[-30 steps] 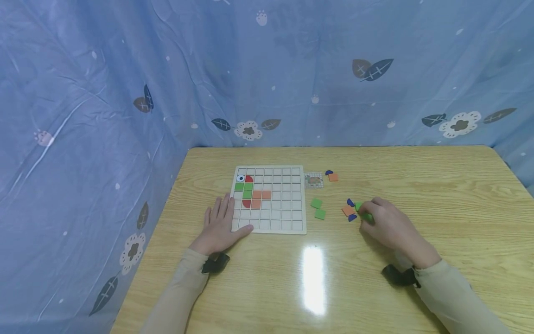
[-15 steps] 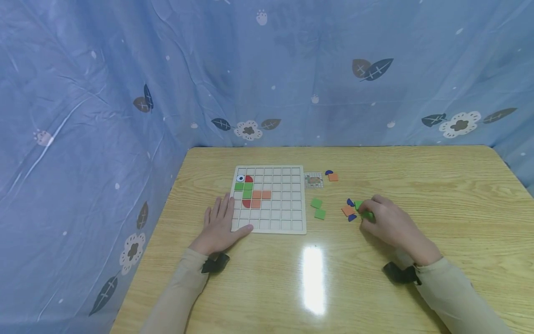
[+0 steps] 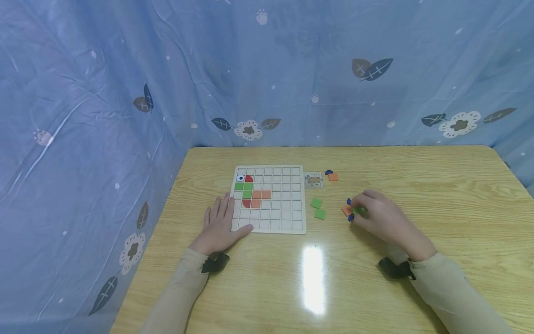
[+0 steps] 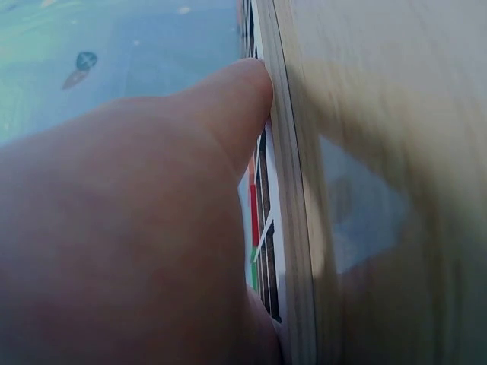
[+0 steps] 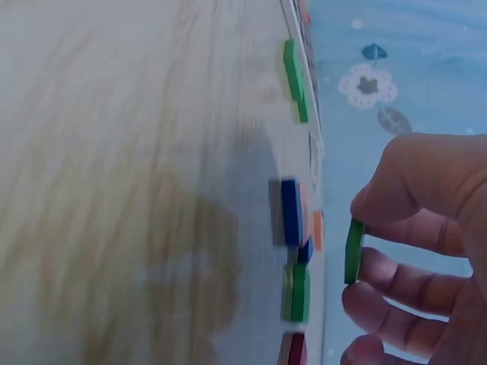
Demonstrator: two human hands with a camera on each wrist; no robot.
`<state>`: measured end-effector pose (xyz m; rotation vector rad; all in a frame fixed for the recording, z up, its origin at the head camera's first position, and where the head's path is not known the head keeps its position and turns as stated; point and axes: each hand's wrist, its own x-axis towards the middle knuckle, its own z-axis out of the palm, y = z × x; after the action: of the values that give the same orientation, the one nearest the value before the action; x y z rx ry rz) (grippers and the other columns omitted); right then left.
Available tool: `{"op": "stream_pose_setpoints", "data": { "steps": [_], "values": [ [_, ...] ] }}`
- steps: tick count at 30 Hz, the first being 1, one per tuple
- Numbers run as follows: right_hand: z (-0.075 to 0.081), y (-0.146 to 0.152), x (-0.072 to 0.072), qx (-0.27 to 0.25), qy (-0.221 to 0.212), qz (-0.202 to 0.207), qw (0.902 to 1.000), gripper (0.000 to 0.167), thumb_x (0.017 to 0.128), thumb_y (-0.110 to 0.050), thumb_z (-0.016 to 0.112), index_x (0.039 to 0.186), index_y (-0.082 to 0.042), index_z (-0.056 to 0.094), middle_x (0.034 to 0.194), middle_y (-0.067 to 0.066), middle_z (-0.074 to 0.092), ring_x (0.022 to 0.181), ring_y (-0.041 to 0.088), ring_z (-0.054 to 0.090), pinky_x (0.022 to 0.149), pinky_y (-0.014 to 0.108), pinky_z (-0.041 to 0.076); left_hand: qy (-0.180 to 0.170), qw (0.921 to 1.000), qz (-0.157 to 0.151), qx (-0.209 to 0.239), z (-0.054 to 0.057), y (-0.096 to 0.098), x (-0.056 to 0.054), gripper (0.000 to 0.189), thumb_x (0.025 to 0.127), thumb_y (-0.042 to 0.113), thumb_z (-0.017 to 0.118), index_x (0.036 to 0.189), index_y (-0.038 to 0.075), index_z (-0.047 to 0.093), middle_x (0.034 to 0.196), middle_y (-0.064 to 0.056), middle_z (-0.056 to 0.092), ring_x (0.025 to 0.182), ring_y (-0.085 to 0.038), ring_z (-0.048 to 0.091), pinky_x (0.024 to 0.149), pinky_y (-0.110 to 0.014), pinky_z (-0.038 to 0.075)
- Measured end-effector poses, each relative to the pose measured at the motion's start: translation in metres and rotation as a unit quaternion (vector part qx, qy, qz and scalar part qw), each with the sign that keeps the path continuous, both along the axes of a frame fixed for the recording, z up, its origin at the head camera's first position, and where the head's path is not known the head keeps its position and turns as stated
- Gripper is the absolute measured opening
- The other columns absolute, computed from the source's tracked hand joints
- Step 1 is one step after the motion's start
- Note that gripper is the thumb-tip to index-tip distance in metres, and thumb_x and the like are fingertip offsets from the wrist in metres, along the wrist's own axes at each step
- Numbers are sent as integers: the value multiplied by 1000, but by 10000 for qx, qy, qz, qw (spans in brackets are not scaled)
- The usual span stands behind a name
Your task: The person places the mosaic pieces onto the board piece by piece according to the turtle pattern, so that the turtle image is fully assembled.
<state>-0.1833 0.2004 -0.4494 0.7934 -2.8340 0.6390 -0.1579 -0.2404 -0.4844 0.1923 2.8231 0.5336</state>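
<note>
My left hand lies flat at the lower left corner of the white grid board, its thumb along the near edge. On the board sit an eye tile, red rounded tiles, several green tiles and orange tiles. My right hand pinches a green square tile between thumb and fingers, held above the table in the right wrist view. Beneath and beside that hand lie an orange square, blue half-round pieces and another green tile.
Two green squares lie right of the board. A small picture card touches its right edge, with a blue half-round piece and an orange square beyond. A dark red piece shows in the right wrist view. A blue curtain hangs behind the table.
My right hand has shifted a little left and away from me with the green tile, now overlapping the orange and blue pieces. My left hand and the board have stayed still.
</note>
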Motion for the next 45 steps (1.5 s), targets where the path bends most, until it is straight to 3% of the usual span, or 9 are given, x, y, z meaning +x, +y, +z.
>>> {"op": "stream_pose_setpoints", "data": {
  "steps": [7, 12, 20, 27, 38, 45],
  "values": [
    [6, -23, -4, -266, 333, 213, 9989, 20, 84, -3, 72, 103, -8, 73, 97, 2, 65, 76, 11, 53, 63, 28, 48, 1, 10000, 24, -5, 1, 0, 0, 114, 95, 73, 52, 167, 3, -2, 176, -14, -10, 162, -40, -11, 126, -67, -4],
    [11, -42, -11, -487, 324, 509, 9970, 19, 85, -4, 71, 104, -8, 72, 99, 2, 65, 77, 14, 56, 66, 30, 51, 20, 10000, 19, -8, 0, -1, 0, 114, 95, 73, 52, 167, 2, -1, 176, -15, -9, 162, -40, -11, 125, -67, -3],
    [15, -79, -23, -699, 153, 724, 9948, 16, 86, -9, 70, 102, -8, 69, 106, 5, 67, 86, 20, 62, 72, 34, 53, 22, 10000, 10, -13, -1, 0, 0, 114, 95, 74, 52, 167, 3, -2, 176, -14, -10, 162, -39, -12, 125, -67, -4],
    [22, -111, -34, -744, -382, 777, 9935, 15, 88, -12, 68, 103, -10, 67, 102, 1, 62, 89, 20, 57, 76, 35, 51, 26, 10000, 17, -54, -3, 0, 0, 115, 95, 75, 51, 167, 3, -3, 176, -14, -10, 162, -39, -12, 126, -67, -4],
    [15, -160, -52, -461, -728, 1080, 9904, 21, 90, -18, 67, 110, -10, 71, 107, -1, 64, 89, 17, 59, 79, 33, 54, 48, 10000, 26, -47, 1, 1, 1, 112, 96, 74, 50, 167, 4, -2, 176, -14, -12, 161, -40, -12, 126, -67, -4],
    [12, -187, -57, -331, -829, 1277, 9878, 19, 90, -13, 69, 108, -11, 72, 100, -2, 61, 86, 15, 56, 75, 30, 53, 123, 9999, -3, 23, 2, 1, 2, 111, 97, 71, 52, 167, 1, 1, 176, -17, -8, 161, -42, -9, 125, -68, -1]
  ]
}}
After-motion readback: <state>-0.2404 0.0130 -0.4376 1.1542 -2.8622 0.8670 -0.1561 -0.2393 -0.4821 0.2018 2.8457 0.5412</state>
